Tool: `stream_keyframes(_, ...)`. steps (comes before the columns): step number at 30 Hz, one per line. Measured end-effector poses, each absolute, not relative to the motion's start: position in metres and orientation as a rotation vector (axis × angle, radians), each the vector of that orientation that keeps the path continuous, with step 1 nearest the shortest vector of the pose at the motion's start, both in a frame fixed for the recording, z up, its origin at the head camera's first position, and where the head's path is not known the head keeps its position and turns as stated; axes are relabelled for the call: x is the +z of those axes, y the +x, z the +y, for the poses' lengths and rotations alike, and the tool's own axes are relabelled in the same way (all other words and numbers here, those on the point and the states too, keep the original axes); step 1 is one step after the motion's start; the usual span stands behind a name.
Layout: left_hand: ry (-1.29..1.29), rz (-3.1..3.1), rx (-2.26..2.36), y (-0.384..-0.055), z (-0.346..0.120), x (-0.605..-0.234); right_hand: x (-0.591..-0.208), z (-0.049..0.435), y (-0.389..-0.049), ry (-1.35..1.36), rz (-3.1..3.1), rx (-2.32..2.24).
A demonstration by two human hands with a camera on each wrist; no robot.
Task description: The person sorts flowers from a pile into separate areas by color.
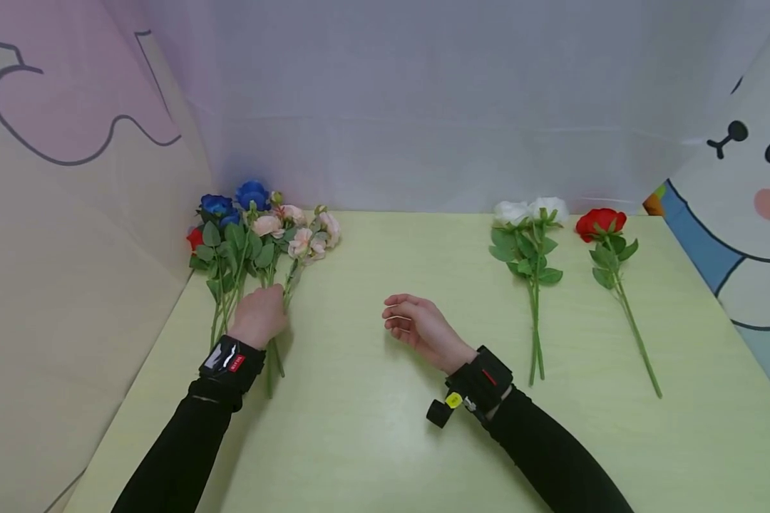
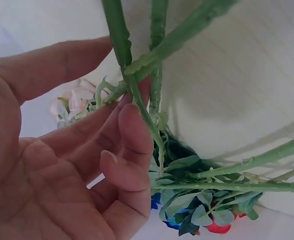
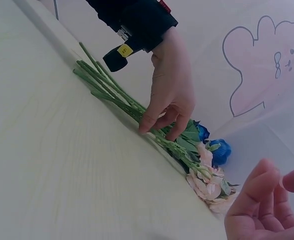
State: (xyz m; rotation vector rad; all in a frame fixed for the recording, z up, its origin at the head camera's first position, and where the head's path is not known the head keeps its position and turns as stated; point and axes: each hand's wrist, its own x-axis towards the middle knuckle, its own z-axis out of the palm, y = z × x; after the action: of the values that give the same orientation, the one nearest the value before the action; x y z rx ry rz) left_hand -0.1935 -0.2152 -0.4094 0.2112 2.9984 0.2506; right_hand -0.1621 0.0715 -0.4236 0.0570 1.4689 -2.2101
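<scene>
At the left of the head view, my left hand (image 1: 259, 317) pinches the green stems of pale pink flowers (image 1: 299, 241). In the left wrist view, the thumb and curled fingers lie about a branching stem (image 2: 117, 37), with the pink blooms (image 2: 71, 102) beyond. Blue roses (image 1: 252, 194) and a red rose (image 1: 194, 239), partly covered by leaves, lie close beside them. My right hand (image 1: 423, 329) hovers over the middle of the table, its fingers loosely bent and holding nothing.
Two white roses (image 1: 531, 211) lie at the right of the table (image 1: 372, 442), stems toward me. Farther right lies a single red rose (image 1: 601, 224). Pale printed curtains (image 1: 423, 107) stand along the back and sides.
</scene>
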Motion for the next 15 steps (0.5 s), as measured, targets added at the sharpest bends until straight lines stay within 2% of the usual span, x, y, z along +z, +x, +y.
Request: stream_keyframes(15, 0.199, 2.936, 0.246, -0.1933, -0.2155, -0.4042, -0.4169, 0.0736, -0.1609, 0.043, 1.456, -2.198)
